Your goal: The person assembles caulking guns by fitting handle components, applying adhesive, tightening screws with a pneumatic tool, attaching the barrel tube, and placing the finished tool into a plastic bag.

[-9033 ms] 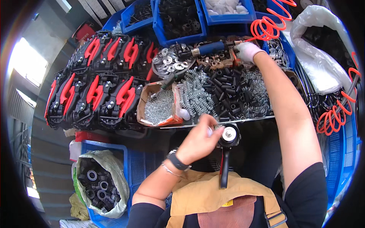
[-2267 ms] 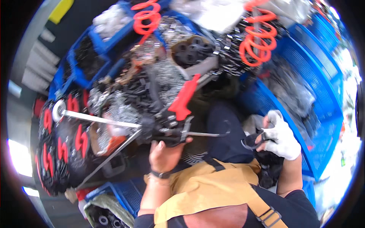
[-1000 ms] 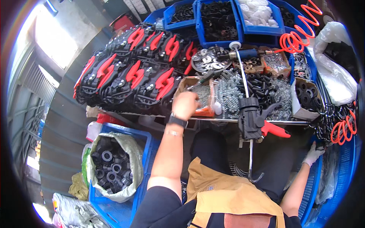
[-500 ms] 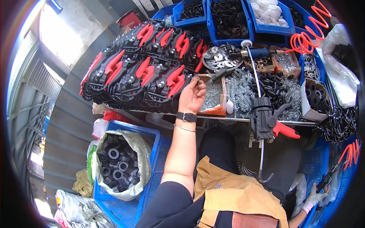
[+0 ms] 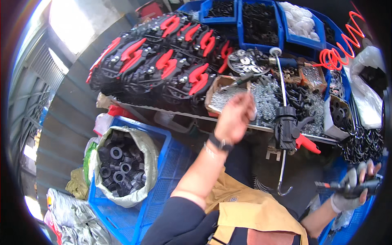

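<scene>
My left hand [image 5: 239, 112], smeared by motion, is over the front of a carton of small silver parts [image 5: 220, 96]. Its fingers look curled, but what they hold, if anything, cannot be made out. A green-handled screwdriver [image 5: 241, 81] lies across that carton. At the lower right, my gloved right hand [image 5: 353, 188] is closed round a black hand tool [image 5: 345, 187], whose orange-red end points left. Between my hands stands a hooked metal rod [image 5: 281, 171] running through a black clamp body [image 5: 285, 126] with a red handle [image 5: 308, 144].
Black-and-red assemblies [image 5: 163, 61] are piled at the left of the bench. Springs [image 5: 264, 100], a dish of washers [image 5: 247, 61] and blue bins [image 5: 241, 32] fill the rest. Below left, a sack of black rings [image 5: 122, 161] sits in a blue crate [image 5: 163, 171]. A red coiled hose [image 5: 332, 59] hangs right.
My left hand has moved right and nearer, away from the black-and-red assemblies. My right hand has risen into fuller view, bringing the black tool up. The whole view has shifted slightly.
</scene>
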A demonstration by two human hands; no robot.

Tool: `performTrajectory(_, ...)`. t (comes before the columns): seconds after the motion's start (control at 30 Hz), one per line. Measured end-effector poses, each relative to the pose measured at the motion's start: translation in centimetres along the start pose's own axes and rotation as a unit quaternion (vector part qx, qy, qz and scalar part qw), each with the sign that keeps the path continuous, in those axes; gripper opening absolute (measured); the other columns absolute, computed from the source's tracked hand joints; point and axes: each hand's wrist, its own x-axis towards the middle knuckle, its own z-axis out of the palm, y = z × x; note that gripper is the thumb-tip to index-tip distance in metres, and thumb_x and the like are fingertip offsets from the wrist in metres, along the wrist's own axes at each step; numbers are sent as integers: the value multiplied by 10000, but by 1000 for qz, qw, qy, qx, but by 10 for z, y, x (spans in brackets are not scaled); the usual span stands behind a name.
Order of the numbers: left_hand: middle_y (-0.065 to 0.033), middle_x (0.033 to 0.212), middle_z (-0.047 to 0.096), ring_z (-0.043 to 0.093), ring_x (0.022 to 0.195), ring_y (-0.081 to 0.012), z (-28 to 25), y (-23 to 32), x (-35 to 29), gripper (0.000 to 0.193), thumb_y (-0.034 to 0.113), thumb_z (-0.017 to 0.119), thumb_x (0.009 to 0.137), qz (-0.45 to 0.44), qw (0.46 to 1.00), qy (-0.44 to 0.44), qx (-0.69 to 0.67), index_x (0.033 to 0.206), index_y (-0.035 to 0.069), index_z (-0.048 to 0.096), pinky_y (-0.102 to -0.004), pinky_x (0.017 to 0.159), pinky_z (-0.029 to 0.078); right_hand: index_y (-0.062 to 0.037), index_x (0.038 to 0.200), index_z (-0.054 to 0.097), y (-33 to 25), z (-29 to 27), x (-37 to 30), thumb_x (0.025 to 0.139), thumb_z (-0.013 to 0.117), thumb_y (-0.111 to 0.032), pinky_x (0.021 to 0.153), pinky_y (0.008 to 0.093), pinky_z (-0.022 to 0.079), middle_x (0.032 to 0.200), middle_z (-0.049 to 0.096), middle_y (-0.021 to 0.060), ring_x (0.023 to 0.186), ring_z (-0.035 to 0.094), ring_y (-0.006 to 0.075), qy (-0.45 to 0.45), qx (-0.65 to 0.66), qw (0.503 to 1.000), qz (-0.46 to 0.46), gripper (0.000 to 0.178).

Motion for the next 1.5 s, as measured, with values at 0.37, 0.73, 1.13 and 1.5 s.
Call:
performTrajectory(0.37, 7, 776, 519, 419, 617, -58, 40, -77, -113, 221, 279, 493, 954, -251, 959, 48, -126, 973, 66, 550, -167, 438, 262, -117, 1435, 196, 102, 89, -21, 781, 681, -37, 664, 381, 565, 1079, 493, 140, 925, 573, 328, -239, -111, 964, 30, 819)
performTrajectory(0.73, -22, 766, 560, 449, 604, -78, 37, -94, -113, 182, 211, 541, 936, -152, 987, 23, -34, 956, 34, 576, -194, 496, 350, -118, 1424, 220, 105, 86, -29, 775, 682, -64, 618, 357, 555, 1050, 495, 133, 879, 576, 301, -221, -126, 967, 22, 798)
performTrajectory(1.13, -83, 748, 609, 437, 481, -71, 1, -68, -71, 113, 112, 603, 893, -133, 985, 112, -7, 952, 47, 531, -167, 442, 355, -42, 1329, 378, 144, 93, 14, 753, 637, -89, 555, 304, 505, 1089, 509, 125, 927, 514, 272, -135, -77, 988, 18, 633)
performTrajectory(1.5, -20, 731, 612, 496, 552, -44, -7, -85, -39, 144, 103, 649, 860, -161, 984, 74, 17, 967, 54, 566, -155, 480, 362, -61, 1325, 326, 189, 98, 23, 777, 654, -144, 689, 315, 514, 968, 557, 123, 831, 587, 216, -161, -274, 947, 48, 644)
